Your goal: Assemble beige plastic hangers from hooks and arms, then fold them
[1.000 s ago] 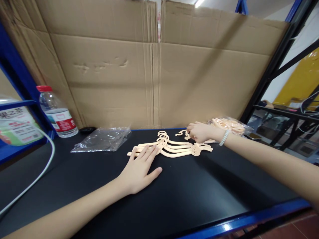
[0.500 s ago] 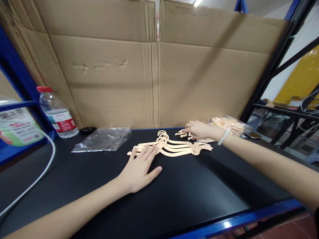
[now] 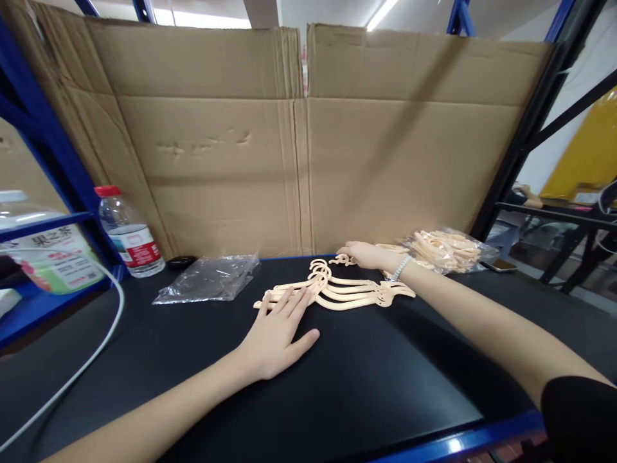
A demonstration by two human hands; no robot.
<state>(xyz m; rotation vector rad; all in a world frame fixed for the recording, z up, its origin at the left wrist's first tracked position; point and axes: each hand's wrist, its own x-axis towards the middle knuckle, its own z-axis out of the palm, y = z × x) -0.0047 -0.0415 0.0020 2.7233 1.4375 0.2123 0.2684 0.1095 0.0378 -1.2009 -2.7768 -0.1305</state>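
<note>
Shifted leftward now: small beige hook pieces (image 3: 344, 259), at the curled fingertips of the right hand (image 3: 369, 254), cannot tell whether pinched. Busy, seemingly, with loose pieces while steadying the fanned beige hangers (image 3: 318, 283), flat on the black tabletop (image 3: 357, 366) beneath the spread left hand (image 3: 276, 342). Against half a second ago: whole reach further left, view tipped upward, more ceiling (image 3: 328, 11) above the cardboard (image 3: 216, 145).

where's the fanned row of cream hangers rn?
Head view, mid-table: the cream hangers lie overlapped on the black tabletop, the left hand resting on their left end, the flat clear plastic bag farther left.
</note>
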